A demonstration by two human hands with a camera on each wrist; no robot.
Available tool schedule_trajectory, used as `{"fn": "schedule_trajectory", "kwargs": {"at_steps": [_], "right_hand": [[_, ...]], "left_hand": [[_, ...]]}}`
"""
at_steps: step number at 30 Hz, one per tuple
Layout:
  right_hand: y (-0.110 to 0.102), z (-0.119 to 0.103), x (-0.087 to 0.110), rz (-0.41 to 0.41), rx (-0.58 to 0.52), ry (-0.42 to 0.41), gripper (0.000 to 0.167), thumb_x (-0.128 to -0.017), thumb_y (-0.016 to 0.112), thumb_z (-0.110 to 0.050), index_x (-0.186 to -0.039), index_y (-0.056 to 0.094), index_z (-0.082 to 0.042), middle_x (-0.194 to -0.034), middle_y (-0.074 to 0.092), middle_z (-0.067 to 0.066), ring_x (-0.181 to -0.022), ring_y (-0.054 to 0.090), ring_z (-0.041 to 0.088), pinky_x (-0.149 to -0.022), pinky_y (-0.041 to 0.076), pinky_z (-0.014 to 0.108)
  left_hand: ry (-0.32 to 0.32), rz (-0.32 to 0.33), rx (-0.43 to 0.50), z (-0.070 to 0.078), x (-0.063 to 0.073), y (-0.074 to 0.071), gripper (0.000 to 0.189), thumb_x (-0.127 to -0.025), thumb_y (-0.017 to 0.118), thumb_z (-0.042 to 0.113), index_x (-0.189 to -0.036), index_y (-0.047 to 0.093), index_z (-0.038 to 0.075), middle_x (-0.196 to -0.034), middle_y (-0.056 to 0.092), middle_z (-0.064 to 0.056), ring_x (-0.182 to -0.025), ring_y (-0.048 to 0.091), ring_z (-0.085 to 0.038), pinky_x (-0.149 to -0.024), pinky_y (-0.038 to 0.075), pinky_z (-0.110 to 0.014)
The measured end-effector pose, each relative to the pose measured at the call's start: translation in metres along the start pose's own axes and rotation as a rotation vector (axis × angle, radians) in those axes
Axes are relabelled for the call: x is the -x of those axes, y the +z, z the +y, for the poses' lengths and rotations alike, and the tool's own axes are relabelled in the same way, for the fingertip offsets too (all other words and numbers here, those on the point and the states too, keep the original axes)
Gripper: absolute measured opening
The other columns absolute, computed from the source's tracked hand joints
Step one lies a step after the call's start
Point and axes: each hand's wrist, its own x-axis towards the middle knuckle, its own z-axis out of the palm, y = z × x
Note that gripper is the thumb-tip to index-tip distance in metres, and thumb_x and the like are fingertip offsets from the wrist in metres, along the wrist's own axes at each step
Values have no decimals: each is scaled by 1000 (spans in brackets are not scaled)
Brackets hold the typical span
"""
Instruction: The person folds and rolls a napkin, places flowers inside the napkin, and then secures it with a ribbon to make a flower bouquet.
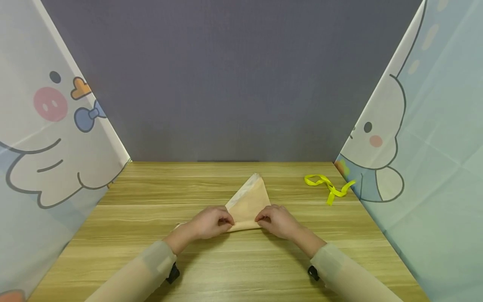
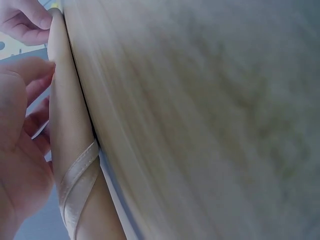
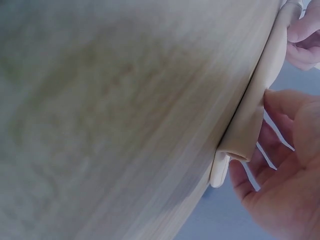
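A beige cloth [image 1: 249, 203] lies on the table with its far part tapering to a point and a pale strip down its left slope. Its near edge is rolled into a thick fold, seen as a long tube [image 2: 70, 115] in the left wrist view. My left hand [image 1: 212, 222] pinches this rolled edge between thumb and fingers. A short way to the right, my right hand [image 1: 278, 221] pinches the same edge near its right end, where layered folds [image 3: 235, 147] show in the right wrist view. A bit of cloth pokes out behind the left wrist.
A loose yellow ribbon [image 1: 332, 189] lies curled at the table's back right. The wood-grain table [image 1: 241, 268] ends at a grey panel [image 1: 234, 84] behind, with printed cartoon sheets [image 1: 49, 167] on both sides. Each wrist wears a black device [image 1: 173, 274] at the sleeve.
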Motion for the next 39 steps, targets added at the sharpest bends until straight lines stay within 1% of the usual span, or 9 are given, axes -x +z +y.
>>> {"fn": "schedule_trajectory", "kwargs": {"at_steps": [2,6,9,12,16,23,31,35,39], "right_hand": [[-1,0,1,-7,-1,-4,7,-102,79,-22,-106,85,-24,-103,79,-11,-104,70,18,-92,51,43],[-2,-1,1,-32,-1,0,12,-97,84,-27,-108,85,-22,-107,76,-10,-110,69,20,-95,50,44],[-2,0,1,-36,4,-11,17,-94,88,-29,-108,85,-21,-108,72,-10,-110,65,18,-95,49,42],[-1,2,1,-27,11,-32,17,-93,89,-27,-108,85,-20,-108,68,-10,-107,61,15,-94,48,41],[-1,3,1,-20,13,-44,15,-97,86,-27,-110,85,-20,-106,70,-12,-103,60,13,-94,48,42],[-1,2,0,-13,47,-45,15,-102,80,-27,-114,86,-20,-105,76,-10,-101,65,15,-88,49,39],[0,3,0,-41,88,-42,17,-107,72,-23,-118,85,-20,-109,78,-6,-108,70,20,-88,49,40],[1,3,-1,-45,101,-52,19,-109,70,-21,-120,84,-19,-109,78,-6,-107,70,20,-87,48,38],[2,3,-1,-35,108,-58,18,-109,69,-17,-120,83,-19,-111,79,-5,-109,71,23,-87,50,41]], "left_hand": [[-5,0,-4,0,0,0,8,-99,82,19,-105,84,15,-101,75,6,-87,64,-4,-79,55,-23],[-36,-15,-1,1,1,0,19,-92,91,28,-106,83,17,-102,73,8,-82,55,0,-75,49,-21],[-47,-18,2,1,1,0,22,-91,93,26,-107,82,17,-103,72,8,-82,54,-1,-75,48,-21],[-46,-12,-3,1,1,0,19,-92,91,24,-108,84,16,-102,68,8,-86,55,-4,-77,49,-23],[-42,-1,-32,1,2,0,13,-96,88,23,-107,85,16,-100,64,8,-93,57,-9,-82,52,-28],[-21,6,-51,2,2,-2,10,-102,81,21,-109,85,16,-104,75,6,-99,67,-14,-91,57,-36],[-13,-10,-35,0,3,-3,13,-106,76,20,-112,85,14,-104,81,3,-92,70,-8,-86,58,-33],[-43,-27,-5,0,2,-3,13,-106,75,20,-112,85,14,-103,80,3,-88,66,-4,-80,56,-29],[-88,-43,33,1,1,-4,13,-107,74,18,-114,83,13,-100,79,3,-84,64,-1,-76,55,-26]]}}
